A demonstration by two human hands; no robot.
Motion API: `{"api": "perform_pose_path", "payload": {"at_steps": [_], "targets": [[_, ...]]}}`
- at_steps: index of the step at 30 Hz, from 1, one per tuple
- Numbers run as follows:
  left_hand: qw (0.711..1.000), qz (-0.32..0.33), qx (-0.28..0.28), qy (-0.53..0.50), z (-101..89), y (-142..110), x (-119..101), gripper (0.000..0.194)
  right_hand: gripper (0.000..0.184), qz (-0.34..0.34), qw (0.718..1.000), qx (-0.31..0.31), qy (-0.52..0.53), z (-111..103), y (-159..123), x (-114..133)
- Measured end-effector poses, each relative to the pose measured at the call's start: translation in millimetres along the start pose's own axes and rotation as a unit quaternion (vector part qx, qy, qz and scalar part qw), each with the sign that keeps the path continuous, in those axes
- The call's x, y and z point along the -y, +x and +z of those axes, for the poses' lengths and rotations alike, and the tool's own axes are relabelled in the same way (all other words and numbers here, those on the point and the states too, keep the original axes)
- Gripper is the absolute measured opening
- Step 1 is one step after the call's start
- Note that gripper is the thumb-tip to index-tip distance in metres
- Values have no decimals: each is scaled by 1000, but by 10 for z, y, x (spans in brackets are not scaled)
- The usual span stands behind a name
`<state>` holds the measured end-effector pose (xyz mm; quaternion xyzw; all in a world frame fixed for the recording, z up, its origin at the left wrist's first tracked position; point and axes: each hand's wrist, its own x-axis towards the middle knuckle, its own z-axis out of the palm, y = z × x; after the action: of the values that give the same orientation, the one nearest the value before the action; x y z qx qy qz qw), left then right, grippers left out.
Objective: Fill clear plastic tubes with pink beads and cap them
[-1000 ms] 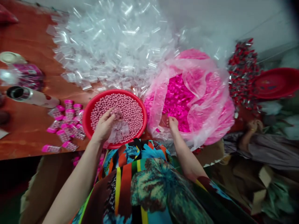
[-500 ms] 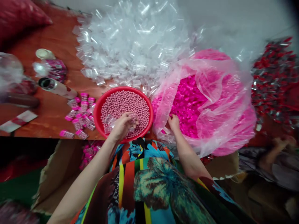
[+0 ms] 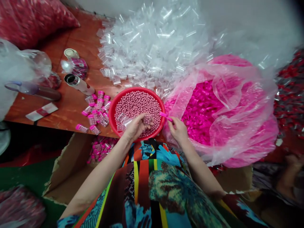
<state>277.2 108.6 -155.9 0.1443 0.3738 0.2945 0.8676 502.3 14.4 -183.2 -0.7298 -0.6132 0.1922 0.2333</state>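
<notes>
The tabletop (image 3: 71, 107) is reddish wood with a smooth, slightly shiny finish. The red bowl (image 3: 114, 109) looks like glossy plastic, and the pink beads (image 3: 139, 103) in it are matt and smooth. The clear sachets (image 3: 152, 47) are thin, glossy film, as is the crinkled bag (image 3: 228, 88) around the shiny pink strips (image 3: 199, 107). The box (image 3: 68, 167) below is matt brown cardboard.
</notes>
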Motion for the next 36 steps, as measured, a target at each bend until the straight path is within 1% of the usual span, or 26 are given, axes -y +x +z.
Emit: {"api": "perform_pose_path", "payload": {"at_steps": [2, 3, 4, 6, 8, 10, 13, 16, 18, 19, 20, 22, 24, 25, 27, 29, 32, 34, 36], "targets": [[999, 15, -33, 2, -60, -16, -8, 22, 37, 17, 997, 52, -47, 157, 144, 164], [998, 25, -49, 3, -103, -32, -18, 22, 40, 29, 995, 62, -74, 224, 203, 215], [997, 35, -62, 4, -153, -54, -32, 22, 43, 37, 992, 65, -98, 279, 255, 247], [995, 50, -88, 7, -254, -107, -60, 23, 47, 33, 990, 53, -125, 352, 342, 279], [992, 59, -112, 11, -332, -161, -76, 23, 45, 10, 992, 41, -122, 390, 425, 301], [990, 64, -129, 12, -364, -202, -74, 23, 41, -19, 993, 51, -108, 417, 509, 347], [988, 66, -137, 6, -341, -236, -56, 23, 35, -77, 985, 105, -117, 452, 608, 476], [988, 69, -140, 1, -311, -256, -63, 20, 32, -141, 959, 168, -177, 492, 623, 600], [988, 72, -136, -10, -316, -269, -86, 18, 30, -153, 947, 193, -205, 528, 593, 631], [989, 72, -126, -21, -325, -275, -98, 18, 29, -150, 947, 196, -205, 548, 574, 628], [991, 70, -112, -33, -337, -281, -108, 19, 29, -145, 951, 192, -195, 569, 555, 617], [994, 61, -76, -58, -360, -290, -116, 23, 29, -126, 969, 161, -138, 602, 527, 590], [995, 53, -56, -63, -373, -293, -101, 25, 31, -94, 989, 110, -28, 609, 513, 587], [996, 52, -55, -55, -374, -292, -86, 25, 31, -73, 993, 85, 38, 600, 510, 604], [997, 54, -55, -32, -367, -284, -51, 26, 34, -34, 985, 59, 160, 559, 507, 677], [997, 56, -48, -19, -353, -273, -23, 27, 38, -6, 968, 69, 242, 501, 504, 784], [998, 55, -40, -18, -335, -264, -14, 26, 38, 1, 948, 110, 299, 426, 492, 932], [997, 55, -50, -13, -338, -266, -21, 26, 37, -28, 947, 120, 296, 395, 480, 989], [996, 57, -64, 1, -355, -274, -22, 25, 34, -81, 956, 113, 257, 368, 470, 1012]]}}
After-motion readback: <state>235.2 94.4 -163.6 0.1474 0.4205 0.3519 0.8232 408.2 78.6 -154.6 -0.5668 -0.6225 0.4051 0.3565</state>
